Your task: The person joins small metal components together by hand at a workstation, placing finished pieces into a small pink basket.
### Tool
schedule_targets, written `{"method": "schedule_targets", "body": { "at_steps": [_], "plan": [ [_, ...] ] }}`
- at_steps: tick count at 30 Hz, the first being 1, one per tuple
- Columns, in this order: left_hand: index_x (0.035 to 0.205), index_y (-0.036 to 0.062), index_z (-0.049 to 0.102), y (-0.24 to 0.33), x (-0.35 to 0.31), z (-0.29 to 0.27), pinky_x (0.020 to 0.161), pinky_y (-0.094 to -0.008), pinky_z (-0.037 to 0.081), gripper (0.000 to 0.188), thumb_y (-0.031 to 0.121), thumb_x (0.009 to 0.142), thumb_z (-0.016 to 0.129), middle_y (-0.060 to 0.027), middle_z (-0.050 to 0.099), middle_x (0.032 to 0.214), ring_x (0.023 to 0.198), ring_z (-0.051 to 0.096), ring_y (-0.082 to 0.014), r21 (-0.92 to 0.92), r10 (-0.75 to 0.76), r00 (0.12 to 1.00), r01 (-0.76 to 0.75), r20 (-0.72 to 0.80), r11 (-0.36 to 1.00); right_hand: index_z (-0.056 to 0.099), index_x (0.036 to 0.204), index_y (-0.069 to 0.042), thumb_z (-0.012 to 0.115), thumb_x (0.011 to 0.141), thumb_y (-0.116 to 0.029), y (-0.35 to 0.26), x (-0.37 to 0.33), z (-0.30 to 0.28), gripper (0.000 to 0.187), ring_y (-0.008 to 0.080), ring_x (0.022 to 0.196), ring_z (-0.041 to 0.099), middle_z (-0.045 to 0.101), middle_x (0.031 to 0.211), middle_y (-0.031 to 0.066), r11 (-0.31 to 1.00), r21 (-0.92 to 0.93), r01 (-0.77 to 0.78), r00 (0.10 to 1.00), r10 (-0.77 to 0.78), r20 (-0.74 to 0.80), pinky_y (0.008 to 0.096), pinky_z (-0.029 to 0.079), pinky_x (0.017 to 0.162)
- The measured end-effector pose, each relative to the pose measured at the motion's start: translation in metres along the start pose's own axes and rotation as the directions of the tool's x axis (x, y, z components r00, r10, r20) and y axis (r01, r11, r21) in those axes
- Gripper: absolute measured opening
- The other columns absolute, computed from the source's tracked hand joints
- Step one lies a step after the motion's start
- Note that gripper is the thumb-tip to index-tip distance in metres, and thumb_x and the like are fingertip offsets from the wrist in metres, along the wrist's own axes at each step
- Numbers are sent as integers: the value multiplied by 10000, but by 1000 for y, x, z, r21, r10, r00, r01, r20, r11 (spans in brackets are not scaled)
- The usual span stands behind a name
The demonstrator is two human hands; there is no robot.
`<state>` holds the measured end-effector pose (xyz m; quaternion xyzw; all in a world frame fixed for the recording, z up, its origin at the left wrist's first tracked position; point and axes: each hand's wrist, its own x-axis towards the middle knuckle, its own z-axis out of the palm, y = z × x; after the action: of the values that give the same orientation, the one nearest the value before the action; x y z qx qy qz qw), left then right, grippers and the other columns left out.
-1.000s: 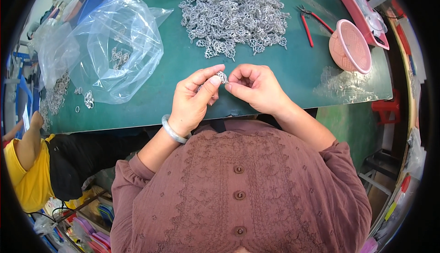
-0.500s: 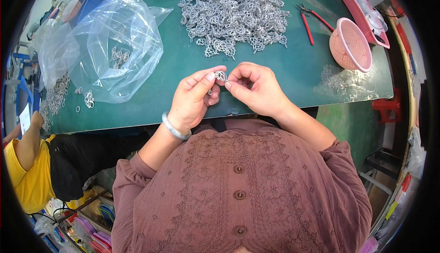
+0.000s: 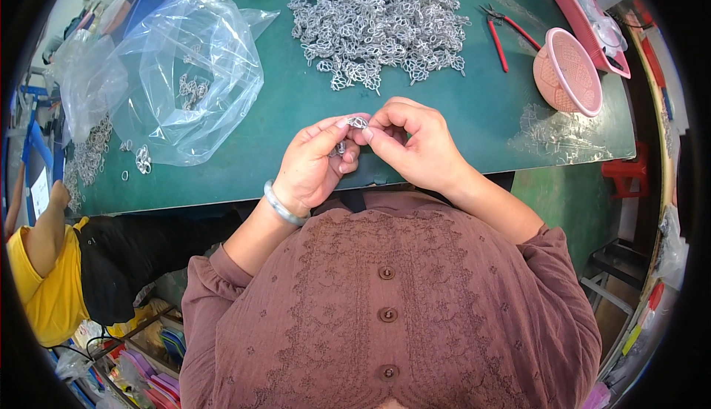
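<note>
Between my two hands is a small silver openwork metal piece (image 3: 358,122), leaf-like in outline. My left hand (image 3: 315,153) pinches one side of it between thumb and forefinger, its other fingers curled around a second small silver metal piece (image 3: 340,148). The thumb and forefinger of my right hand (image 3: 415,139) are closed on the other side of the same piece. Beyond my hands, a large heap of similar silver openwork pieces (image 3: 378,24) lies on the green table (image 3: 459,124).
On the left lie a clear plastic bag (image 3: 222,113) and a few loose silver pieces (image 3: 143,159). At the right are red-handled pliers (image 3: 498,45), a pink basket (image 3: 544,79) and a pink tray (image 3: 574,13). A co-worker in yellow (image 3: 52,276) sits at far left.
The metal piece has tilted between my fingertips and now looks flatter. My right fingers have closed in slightly over it. The things on the table have not moved.
</note>
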<state>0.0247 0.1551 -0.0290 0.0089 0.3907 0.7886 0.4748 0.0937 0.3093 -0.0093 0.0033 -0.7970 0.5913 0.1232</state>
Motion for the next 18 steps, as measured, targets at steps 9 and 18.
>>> {"method": "schedule_targets", "body": {
  "at_steps": [9,18],
  "plan": [
    [1138,-10,488,0,-1,1,526,-188,356,291,131,887,444,-18,545,836,615,424,-69,56,83,996,-84,15,995,570,722,5,602,736,-40,6,0,-1,57,104,560,522,526,678,53,999,-33,39,999,-39,-1,231,421,486],
    [1196,14,453,-1,-3,3,536,-191,348,326,121,888,450,-31,528,867,633,412,-83,70,125,991,-128,43,989,568,740,3,595,734,-18,8,-2,0,36,129,566,535,525,687,65,997,-41,64,998,-65,-11,244,429,497]
  ]
}}
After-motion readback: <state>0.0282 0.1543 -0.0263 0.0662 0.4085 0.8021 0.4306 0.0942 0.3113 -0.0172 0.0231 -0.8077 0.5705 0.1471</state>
